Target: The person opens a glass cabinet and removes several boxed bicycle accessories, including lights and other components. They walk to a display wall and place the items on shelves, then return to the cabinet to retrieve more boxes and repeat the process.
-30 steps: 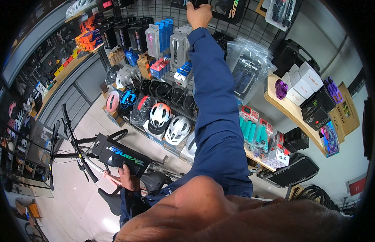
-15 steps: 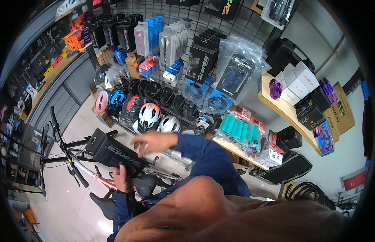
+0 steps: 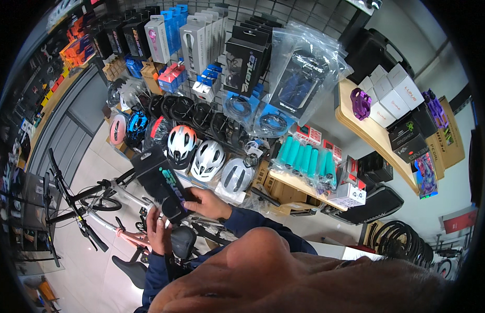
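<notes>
A black cardboard box (image 3: 158, 175) with teal and purple lettering is held tilted in front of me. My right hand (image 3: 210, 204) closes on its lower right edge, with the thumb on the face. At the box's lower left end is my left hand (image 3: 158, 232), its fingers bent against the edge. The undersides of both grips are hidden. Behind the box stand an orange-and-white helmet (image 3: 182, 145) and a white helmet (image 3: 208, 160).
A bicycle (image 3: 104, 216) lies below and left of my hands, its black saddle (image 3: 183, 241) close to my left wrist. Boxed goods hang on a wire rack (image 3: 242, 11). Teal grips (image 3: 301, 156) lie on a shelf at the right, below a wooden shelf (image 3: 347, 112) with white boxes.
My right hand has come from above the box down to its lower right edge and taken hold. The box has turned steeper and shifted; the view has moved slightly.
</notes>
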`<state>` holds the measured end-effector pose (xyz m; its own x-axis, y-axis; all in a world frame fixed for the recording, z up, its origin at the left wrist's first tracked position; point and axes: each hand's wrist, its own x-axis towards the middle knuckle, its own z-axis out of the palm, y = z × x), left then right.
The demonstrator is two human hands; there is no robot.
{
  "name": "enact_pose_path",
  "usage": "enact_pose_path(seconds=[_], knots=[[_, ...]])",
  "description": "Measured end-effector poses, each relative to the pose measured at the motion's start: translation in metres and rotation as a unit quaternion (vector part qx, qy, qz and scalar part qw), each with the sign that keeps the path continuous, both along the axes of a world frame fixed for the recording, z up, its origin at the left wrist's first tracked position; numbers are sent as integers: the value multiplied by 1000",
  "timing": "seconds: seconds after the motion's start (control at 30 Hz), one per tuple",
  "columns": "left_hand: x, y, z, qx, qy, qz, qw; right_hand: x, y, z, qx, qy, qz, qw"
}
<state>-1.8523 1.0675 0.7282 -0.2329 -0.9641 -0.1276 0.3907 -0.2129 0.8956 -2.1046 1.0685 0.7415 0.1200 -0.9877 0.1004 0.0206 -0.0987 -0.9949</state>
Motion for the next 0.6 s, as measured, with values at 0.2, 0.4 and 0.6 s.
enact_pose_path(seconds=[0.2,0.4,0.6], knots=[[18,6,-5,118,6,-2,993,-23,-29,6,-13,-82,-65,994],[42,21,-33,138,30,19,990,-48,-59,18,-77,-28,-149,985],[63,24,-49,158,85,7,984,-61,-87,58,-91,-35,-193,976]])
